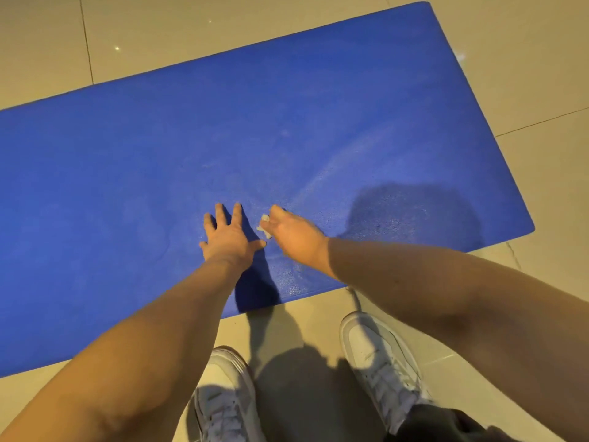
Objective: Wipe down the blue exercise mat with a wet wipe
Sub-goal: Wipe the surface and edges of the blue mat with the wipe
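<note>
Head view: blue exercise mat (318, 106) flat on tiled floor (541, 90), near edge by white shoes (379, 355). Left hand (228, 234) spread flat, fingers wide, likely pinning mat against sliding. Right hand (293, 232) just beside, bunching small wet wipe (264, 223) against mat for scrubbing.

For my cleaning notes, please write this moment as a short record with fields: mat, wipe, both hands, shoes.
mat: blue exercise mat, flat on the tiled floor
wipe: small white wet wipe, crumpled, on the mat
right hand: grips the wet wipe against the mat
left hand: flat on the mat, fingers spread
shoes: white shoes on the floor, off the mat
</note>
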Available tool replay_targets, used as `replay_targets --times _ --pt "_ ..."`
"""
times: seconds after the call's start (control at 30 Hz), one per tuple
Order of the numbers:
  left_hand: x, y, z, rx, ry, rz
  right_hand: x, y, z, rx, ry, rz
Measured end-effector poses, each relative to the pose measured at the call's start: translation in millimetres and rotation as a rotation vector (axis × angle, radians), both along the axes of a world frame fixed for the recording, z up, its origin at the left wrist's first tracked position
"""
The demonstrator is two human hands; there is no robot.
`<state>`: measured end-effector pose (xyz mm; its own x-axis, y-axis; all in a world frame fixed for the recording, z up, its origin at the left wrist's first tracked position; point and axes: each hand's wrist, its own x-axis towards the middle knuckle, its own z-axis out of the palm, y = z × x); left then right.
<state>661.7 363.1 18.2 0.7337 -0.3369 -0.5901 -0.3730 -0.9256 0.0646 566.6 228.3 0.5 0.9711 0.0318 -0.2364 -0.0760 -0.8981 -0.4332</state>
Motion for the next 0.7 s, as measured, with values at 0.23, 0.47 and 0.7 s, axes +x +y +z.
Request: replay_targets --times 0.23,0.47,0.7 --pt "-1.2 -4.6 -1.5 0.047 -0.017 0.002 11.3 -122.7 -0.6 0.051 0.003 -0.839" --pt "-2.1 -6.5 2.2 0.063 -0.009 0.0 26.4 -97.9 -19.1 -0.033 0.001 -0.754" --pt "0.4 -8.7 0.8 0.08 0.007 0.0 37.0 15.3 0.5 -0.077 0.029 -0.084"
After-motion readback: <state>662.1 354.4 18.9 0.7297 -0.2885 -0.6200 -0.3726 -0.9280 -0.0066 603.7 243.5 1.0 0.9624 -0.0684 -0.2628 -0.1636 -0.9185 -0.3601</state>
